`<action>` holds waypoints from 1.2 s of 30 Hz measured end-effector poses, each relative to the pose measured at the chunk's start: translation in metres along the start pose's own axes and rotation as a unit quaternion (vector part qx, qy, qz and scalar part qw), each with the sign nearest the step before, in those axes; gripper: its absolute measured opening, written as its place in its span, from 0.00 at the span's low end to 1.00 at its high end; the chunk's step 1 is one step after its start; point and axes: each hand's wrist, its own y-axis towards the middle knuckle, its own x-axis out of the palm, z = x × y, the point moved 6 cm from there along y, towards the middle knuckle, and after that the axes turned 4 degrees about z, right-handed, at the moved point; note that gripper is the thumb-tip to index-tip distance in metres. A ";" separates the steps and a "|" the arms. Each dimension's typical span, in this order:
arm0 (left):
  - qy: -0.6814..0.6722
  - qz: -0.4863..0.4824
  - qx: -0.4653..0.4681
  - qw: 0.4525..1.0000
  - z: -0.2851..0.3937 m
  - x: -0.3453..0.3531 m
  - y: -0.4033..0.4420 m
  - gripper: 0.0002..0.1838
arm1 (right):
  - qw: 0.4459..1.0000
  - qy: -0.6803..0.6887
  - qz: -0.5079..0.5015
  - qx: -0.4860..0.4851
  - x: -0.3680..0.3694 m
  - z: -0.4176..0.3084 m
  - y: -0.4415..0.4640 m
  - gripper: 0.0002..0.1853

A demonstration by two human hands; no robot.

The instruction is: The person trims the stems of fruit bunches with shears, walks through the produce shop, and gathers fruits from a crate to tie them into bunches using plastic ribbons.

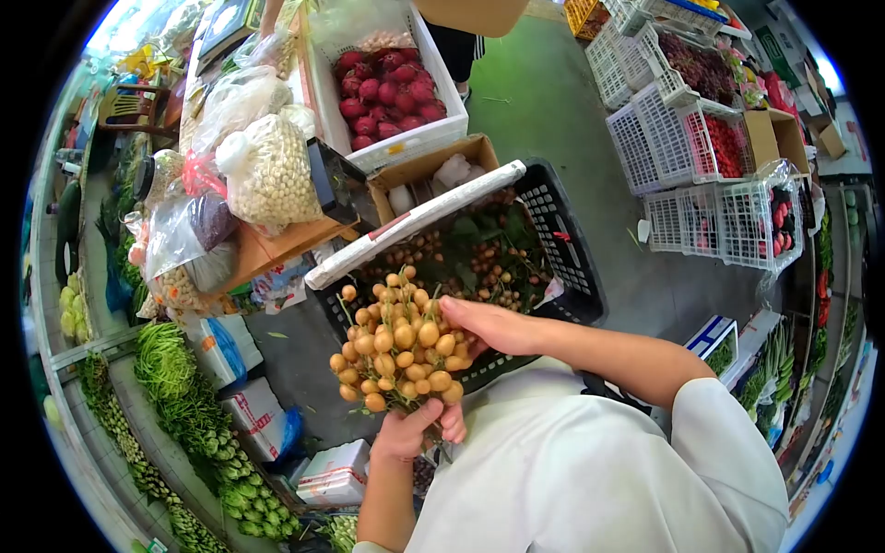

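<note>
Right by the black basket's [581,267] near edge, yellow fruit bunch's [396,343] up, left hand [413,431] clutching its stems, right hand [493,324] against it (can't tell if gripping), loads more fruit [498,274] left inside.

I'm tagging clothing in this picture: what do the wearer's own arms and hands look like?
The left hand and right hand show no gloves or watch. Both forearms are bare. A loose, plain, off-white fabric sleeve on the right side ends near the elbow.
</note>
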 end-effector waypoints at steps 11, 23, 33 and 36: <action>-0.002 0.011 0.006 1.000 -0.007 -0.003 -0.001 0.18 | 0.967 -0.177 0.065 -0.172 -0.010 -0.069 -0.006 0.12; -0.004 0.131 0.065 0.989 -0.006 -0.029 0.014 0.16 | 0.729 -0.485 0.064 -0.478 0.073 -0.082 -0.090 0.14; -0.076 0.023 0.106 0.991 0.000 -0.025 0.023 0.23 | 0.804 -0.484 0.044 -0.343 0.061 -0.057 -0.081 0.09; -0.041 0.093 0.101 0.990 0.003 -0.021 0.017 0.21 | 0.833 -0.427 -0.003 -0.352 0.059 -0.061 -0.081 0.11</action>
